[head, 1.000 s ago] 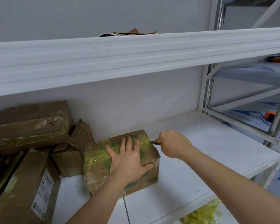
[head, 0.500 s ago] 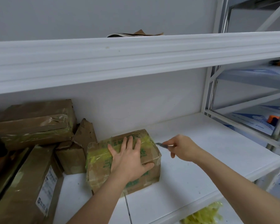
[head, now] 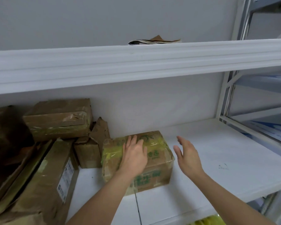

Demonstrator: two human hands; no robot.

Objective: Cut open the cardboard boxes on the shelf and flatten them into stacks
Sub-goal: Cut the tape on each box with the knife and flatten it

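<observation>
Brown cardboard box wrapped in yellow-green tape [head: 137, 161] sat on the white shelf board [head: 217, 159], near the middle, back edge close to the white rear wall [head: 152, 108]. Green print showed on its top and front faces.

Left hand [head: 134, 155] lay flat on top of that box, palm down, fingers straight and slightly spread, pointing toward the wall. Nothing pinched or gripped, just resting on the taped top.

Right hand [head: 187, 155] hovered just beside the box's right end, not touching it as far as I could tell. Fingers extended and relaxed, palm facing the box, nothing in it.

Left of the box: a small torn brown carton [head: 89, 151] touching or nearly touching its left side, flap sticking up. Behind that, a larger crumpled brown box with clear tape [head: 58, 119] stacked higher. A long brown box with a white label [head: 44, 181] leaned at the front left.

Upper white shelf beam [head: 136, 65] crossed the view, with a flattened piece of brown cardboard [head: 156, 41] lying on the level above. Grey metal rack frame [head: 225, 95] stood to the right. Something yellow [head: 206, 221] showed below the shelf edge, too cropped to identify.
</observation>
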